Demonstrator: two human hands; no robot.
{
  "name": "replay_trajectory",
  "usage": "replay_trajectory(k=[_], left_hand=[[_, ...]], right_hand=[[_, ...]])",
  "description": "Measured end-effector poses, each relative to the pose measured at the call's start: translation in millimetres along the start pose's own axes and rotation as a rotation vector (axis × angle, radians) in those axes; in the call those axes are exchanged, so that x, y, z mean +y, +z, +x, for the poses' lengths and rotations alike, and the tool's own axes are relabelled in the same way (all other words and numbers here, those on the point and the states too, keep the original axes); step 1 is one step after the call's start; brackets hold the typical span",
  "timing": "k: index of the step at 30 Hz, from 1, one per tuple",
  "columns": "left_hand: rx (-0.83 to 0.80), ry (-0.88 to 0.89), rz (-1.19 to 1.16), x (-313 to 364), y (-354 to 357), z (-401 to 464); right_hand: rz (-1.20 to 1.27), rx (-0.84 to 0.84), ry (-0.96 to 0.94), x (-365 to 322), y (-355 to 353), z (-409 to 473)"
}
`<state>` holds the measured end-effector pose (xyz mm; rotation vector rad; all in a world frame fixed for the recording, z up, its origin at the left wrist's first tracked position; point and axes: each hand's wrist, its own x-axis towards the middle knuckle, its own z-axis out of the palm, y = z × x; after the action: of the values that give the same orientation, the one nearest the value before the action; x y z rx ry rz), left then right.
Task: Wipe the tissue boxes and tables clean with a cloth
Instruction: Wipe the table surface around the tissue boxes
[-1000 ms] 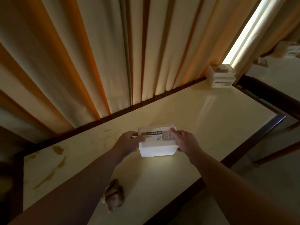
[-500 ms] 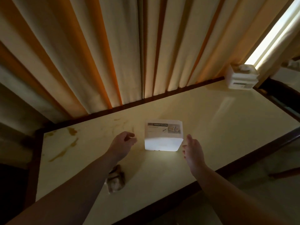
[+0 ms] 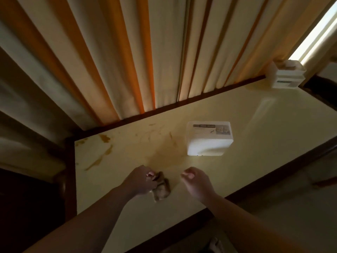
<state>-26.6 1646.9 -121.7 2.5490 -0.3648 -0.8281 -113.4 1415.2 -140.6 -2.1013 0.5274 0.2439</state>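
A white tissue box (image 3: 209, 138) with a grey label stands on the cream table (image 3: 255, 128), nobody touching it. A crumpled brownish cloth (image 3: 162, 189) lies near the table's front edge. My left hand (image 3: 141, 179) rests on the cloth's left side, its fingers pinched on the cloth's top edge. A short way right of the cloth, my right hand (image 3: 196, 181) hovers with fingers loosely curled and nothing in it. A second white tissue box (image 3: 286, 74) sits at the far right corner by the curtain.
Brown stains (image 3: 102, 152) streak the table's left part and the area left of the near box. Cream and orange curtains (image 3: 127, 52) hang right behind the table. A dark wooden rim (image 3: 264, 176) edges the table; a bright window gap (image 3: 317, 33) is at the upper right.
Both hands let go of the near tissue box and drew back toward me. My left hand came down onto the cloth. The view has swung left.
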Motion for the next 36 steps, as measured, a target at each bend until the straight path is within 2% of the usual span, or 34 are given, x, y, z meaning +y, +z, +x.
replay_trajectory(k=[4, 9, 15, 21, 24, 26, 29, 32, 36], left_hand=[[-0.026, 0.049, -0.044, -5.3, 3.8, 1.7], [-0.096, 0.056, -0.129, -4.7, 0.5, 3.2], [-0.133, 0.045, -0.426, 1.9, -8.3, 1.1], [-0.130, 0.065, -0.540, 20.2, -26.5, 5.7], [-0.204, 0.037, -0.563, 32.7, -30.0, 7.4], [-0.236, 0.028, -0.589, 41.8, -31.1, 7.1], [-0.215, -0.002, -0.623, 47.8, -31.2, 11.2], [-0.195, -0.054, -0.636, 44.6, -24.9, 17.7], [-0.276, -0.125, -0.615, 43.1, -11.0, 17.1]], right_hand=[[-0.079, -0.053, -0.110, -18.5, 40.2, -12.2], [-0.169, -0.108, -0.115, -27.4, 58.4, -15.7], [-0.196, -0.140, -0.125, -25.4, 48.6, -16.3], [0.164, -0.137, 0.024, -37.2, 22.2, -16.6], [0.219, -0.141, 0.050, -41.3, 10.5, -18.9], [0.228, -0.171, 0.057, -43.3, 2.7, -19.5], [0.112, -0.213, 0.076, -41.1, -10.8, -18.1], [0.065, -0.200, 0.132, -32.3, -21.1, -16.5], [0.028, -0.117, 0.209, -21.3, -18.7, -12.1]])
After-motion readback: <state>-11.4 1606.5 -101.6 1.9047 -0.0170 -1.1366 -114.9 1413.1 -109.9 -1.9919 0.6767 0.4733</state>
